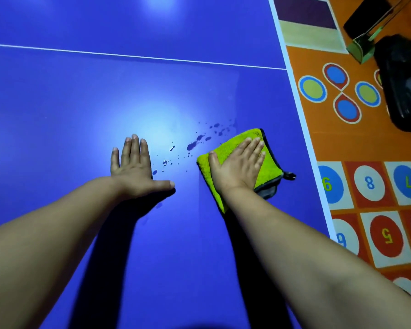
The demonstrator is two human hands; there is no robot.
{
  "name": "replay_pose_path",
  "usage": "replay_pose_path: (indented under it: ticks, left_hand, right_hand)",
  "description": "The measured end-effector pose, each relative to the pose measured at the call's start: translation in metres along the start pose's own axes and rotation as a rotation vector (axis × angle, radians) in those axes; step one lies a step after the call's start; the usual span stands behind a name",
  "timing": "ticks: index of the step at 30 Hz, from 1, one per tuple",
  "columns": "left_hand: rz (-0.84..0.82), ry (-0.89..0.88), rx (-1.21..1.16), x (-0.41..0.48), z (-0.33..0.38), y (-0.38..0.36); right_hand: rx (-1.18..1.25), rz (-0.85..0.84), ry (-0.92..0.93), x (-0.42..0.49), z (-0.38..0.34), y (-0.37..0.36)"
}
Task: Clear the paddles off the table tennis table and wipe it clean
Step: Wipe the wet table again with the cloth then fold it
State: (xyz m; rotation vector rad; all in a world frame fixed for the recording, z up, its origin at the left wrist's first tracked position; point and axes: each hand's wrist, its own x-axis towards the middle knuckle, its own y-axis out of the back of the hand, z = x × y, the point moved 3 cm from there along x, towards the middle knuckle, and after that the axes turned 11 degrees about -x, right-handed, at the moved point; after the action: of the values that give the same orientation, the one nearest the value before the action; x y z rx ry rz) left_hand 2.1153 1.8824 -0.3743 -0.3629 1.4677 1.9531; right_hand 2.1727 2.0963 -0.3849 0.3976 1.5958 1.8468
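I am pressing my right hand (pixel 237 166) flat on the green cloth (pixel 269 168), fingers (pixel 254 148) straight and close together, near the right edge of the tabletop (pixel 105 91). My left hand (pixel 133 162) is resting flat on the blue surface, holding nothing. No paddles are showing, so I judge I am wiping. Next I am needing to sweep the cloth leftward through the water drops (pixel 195 143) between my hands.

The floor mat (pixel 342 143) carries circled characters in squares: a yellow-green "6" (pixel 327 184) on blue, a blue "8" (pixel 369 182) on white, a yellow "L"-shaped character (pixel 408 182) on blue, an inverted yellow "5" (pixel 386 232) on red, and a table-cut blue digit (pixel 341 239), "9" or "6", on white.
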Motion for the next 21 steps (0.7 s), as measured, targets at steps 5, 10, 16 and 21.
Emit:
replay_pose_path:
  ticks: [5, 10, 16, 21]
  left_hand:
    - [-0.13, 0.017, -0.009, 0.004, 0.001, 0.008]
    - [-0.223, 0.021, -0.015, 0.008, 0.001, 0.012]
    - [-0.249, 0.036, -0.02, 0.014, 0.0, 0.011]
    - [-0.252, 0.034, -0.002, 0.017, -0.002, 0.011]
  right_hand:
    - [0.022, 0.016, -0.004, 0.065, -0.025, 0.021]
    - [0.041, 0.035, 0.034, 0.129, -0.05, 0.041]
    - [0.018, 0.063, 0.185, 0.189, -0.081, 0.06]
    - [-0.016, 0.11, 0.366, 0.21, -0.095, 0.064]
